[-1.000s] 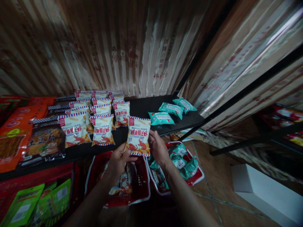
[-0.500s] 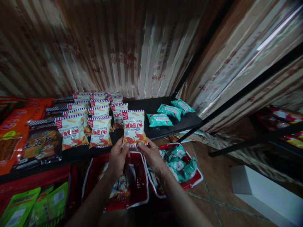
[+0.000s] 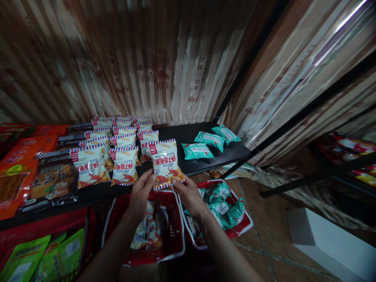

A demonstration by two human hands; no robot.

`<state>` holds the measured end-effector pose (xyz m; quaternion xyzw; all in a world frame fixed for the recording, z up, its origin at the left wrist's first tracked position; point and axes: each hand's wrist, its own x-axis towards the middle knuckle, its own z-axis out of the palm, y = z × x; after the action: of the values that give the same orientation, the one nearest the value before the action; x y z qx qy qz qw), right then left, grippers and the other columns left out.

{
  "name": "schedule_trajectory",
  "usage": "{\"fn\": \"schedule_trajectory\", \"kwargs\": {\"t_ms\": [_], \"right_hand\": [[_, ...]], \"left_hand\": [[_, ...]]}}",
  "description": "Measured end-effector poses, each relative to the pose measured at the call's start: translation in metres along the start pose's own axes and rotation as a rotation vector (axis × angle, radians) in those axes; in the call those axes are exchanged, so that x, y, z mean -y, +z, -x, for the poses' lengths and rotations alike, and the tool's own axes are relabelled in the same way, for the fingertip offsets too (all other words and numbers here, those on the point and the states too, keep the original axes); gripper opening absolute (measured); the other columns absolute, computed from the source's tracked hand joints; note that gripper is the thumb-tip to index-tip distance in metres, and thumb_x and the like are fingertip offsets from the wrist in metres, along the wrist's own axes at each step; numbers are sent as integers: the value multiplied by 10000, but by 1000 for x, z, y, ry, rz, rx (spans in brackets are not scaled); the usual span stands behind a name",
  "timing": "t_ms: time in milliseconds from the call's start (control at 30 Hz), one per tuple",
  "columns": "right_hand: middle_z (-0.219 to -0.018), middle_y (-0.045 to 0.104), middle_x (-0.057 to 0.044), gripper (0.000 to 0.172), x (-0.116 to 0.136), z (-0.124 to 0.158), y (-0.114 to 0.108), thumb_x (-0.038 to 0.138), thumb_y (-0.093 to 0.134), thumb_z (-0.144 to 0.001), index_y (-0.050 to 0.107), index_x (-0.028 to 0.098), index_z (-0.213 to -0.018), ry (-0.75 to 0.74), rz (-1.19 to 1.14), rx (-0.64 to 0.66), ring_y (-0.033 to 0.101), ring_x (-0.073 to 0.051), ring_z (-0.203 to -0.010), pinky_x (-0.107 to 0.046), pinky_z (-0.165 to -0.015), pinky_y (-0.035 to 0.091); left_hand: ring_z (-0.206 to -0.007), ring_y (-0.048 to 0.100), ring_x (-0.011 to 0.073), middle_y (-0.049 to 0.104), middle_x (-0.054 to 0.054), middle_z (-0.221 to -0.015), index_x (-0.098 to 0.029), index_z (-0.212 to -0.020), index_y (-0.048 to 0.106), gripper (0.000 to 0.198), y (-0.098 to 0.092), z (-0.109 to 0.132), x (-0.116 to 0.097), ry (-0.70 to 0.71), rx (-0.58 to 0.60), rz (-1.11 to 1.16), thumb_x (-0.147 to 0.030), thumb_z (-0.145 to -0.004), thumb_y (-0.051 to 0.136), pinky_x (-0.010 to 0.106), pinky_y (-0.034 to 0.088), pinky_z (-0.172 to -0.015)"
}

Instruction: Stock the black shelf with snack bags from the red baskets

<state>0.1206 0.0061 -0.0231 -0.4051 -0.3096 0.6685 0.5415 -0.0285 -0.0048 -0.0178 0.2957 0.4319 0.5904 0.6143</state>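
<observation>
the white shrimp-snack packet (image 3: 165,162) stands at the front edge of the black shelf (image 3: 188,135), its bottom corners pinched by the fingers of the left hand (image 3: 140,192) at 7 o'clock and the right hand (image 3: 188,192) at 5 o'clock. matching packets (image 3: 123,166) lie at 9 o'clock, teal packets (image 3: 197,150) at 2 o'clock, and a red basket (image 3: 176,239) at 6 o'clock.

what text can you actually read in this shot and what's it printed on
"鱿鱼爱上虾", as best it reads: on the white snack bag pinched by the left hand and right hand, and on the matching bags in rows on the shelf.
"土豆片": on the dark bag.
Too small or blurred to read: the teal packets, the orange bags, the green bags, and the red print on the wall sheeting.
</observation>
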Motion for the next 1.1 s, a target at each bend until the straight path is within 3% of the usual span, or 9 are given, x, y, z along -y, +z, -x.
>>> {"fn": "schedule_trajectory", "kwargs": {"t_ms": [200,667,933,1100], "right_hand": [[-833,741,-8,389,-2,2,1,317,833,-577,700,210,-927,49,25,47,665,-154,-704,-291,-706,533],[-909,724,-21,331,-1,5,-5,429,710,-739,680,235,-1004,-17,69,146,666,-172,-753,-322,-749,524],[-1000,714,-33,339,-5,3,-12,422,708,-742,685,232,-1021,-32,78,116,655,-177,-820,-296,-712,523],[-994,717,-29,310,-6,4,-15,404,683,-773,682,241,-1036,-83,100,106,653,-175,-807,-303,-725,515]], "left_hand": [[-932,655,226,704,93,-1055,-144,-1149,617,477,3,1,-4,27,74,8,-390,-746,682,356,483,-876],[-941,654,252,723,98,-978,-121,-1028,647,451,7,0,-3,21,10,0,-410,-690,721,360,494,-846],[-956,650,256,707,113,-1023,-125,-1017,627,437,12,-1,-2,40,36,-65,-436,-716,684,370,495,-851],[-946,648,235,681,128,-1042,-135,-1157,531,551,11,-8,8,171,-69,-238,-456,-727,655,385,485,-877]]}}
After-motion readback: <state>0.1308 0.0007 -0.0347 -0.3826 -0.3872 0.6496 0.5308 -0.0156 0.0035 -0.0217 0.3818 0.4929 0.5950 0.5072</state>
